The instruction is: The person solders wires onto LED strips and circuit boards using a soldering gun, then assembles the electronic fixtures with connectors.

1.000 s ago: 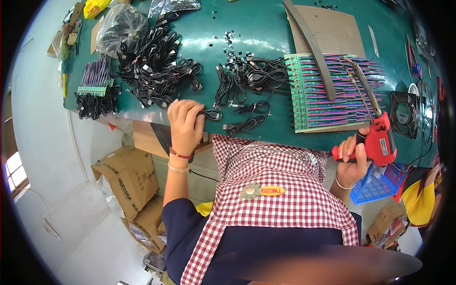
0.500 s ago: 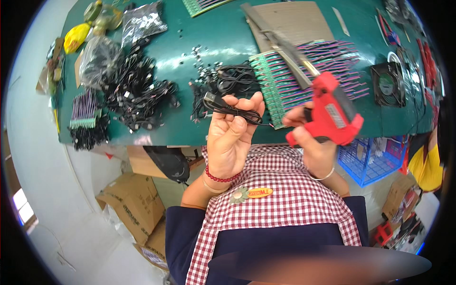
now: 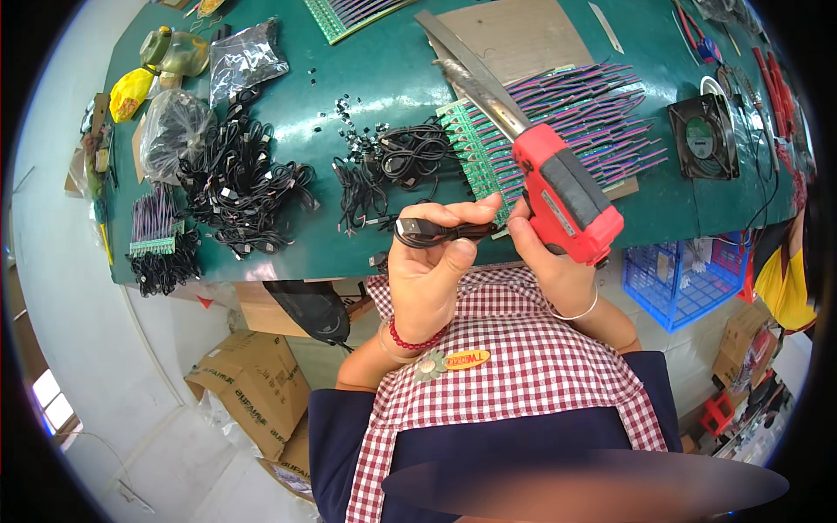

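A coiled black USB cable [image 3: 458,233] lies pinched in my left hand [image 3: 425,292], its plug pointing left across the fingers. Wrapped around the handle of a red and black pistol-shaped soldering gun [image 3: 567,199] is my right hand [image 3: 558,275], close beside the left. The gun's long metal barrel tilts up and to the left, over a row of green circuit boards [image 3: 473,157] with pink and black wires. My right fingers are partly hidden behind the gun's body. Left of the boards sits a bundle of black cables [image 3: 414,155], with small black pieces scattered past it.
A large heap of black cables [image 3: 248,187] lies on the green table [image 3: 349,78] to the left, near plastic bags [image 3: 177,131]. Cardboard [image 3: 514,44] lies at the back. A fan [image 3: 703,138] stands right, above a blue basket [image 3: 667,288]. A carton [image 3: 253,383] stands below left.
The soldering gun has turned and moved slightly left and down, nearer my left hand. My left hand has curled more around the cable and lowered a little.
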Motion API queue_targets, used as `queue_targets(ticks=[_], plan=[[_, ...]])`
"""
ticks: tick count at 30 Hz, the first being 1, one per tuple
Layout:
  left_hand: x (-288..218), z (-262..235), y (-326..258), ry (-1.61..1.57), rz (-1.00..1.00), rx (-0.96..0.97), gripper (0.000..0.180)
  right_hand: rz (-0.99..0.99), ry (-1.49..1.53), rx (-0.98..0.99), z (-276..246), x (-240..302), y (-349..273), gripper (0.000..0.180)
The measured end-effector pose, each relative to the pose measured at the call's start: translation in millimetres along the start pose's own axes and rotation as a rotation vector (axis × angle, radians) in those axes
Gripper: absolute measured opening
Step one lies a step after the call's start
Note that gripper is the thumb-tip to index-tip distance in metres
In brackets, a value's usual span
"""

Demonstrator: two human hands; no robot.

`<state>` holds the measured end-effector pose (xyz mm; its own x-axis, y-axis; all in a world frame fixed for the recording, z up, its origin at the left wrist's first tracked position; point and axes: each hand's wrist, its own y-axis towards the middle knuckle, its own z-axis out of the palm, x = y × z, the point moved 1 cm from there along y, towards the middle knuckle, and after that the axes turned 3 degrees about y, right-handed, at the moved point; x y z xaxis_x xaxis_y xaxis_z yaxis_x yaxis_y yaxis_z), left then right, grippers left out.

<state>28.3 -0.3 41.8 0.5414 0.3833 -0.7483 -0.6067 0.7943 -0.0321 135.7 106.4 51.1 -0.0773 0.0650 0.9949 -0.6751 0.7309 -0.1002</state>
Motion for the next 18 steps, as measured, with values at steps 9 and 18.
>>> queue_targets(ticks=[9, 18], plan=[[-1, 3, 2, -0.153, -0.051, -0.022, 0.031, -0.004, 0.106, 0.004, 5, 9, -2, 0.023], [-15, 18, 19, 1.341, 0.483, 0.317, 0.022, 0.103, 0.132, 0.064, -2, 11, -8, 0.007]])
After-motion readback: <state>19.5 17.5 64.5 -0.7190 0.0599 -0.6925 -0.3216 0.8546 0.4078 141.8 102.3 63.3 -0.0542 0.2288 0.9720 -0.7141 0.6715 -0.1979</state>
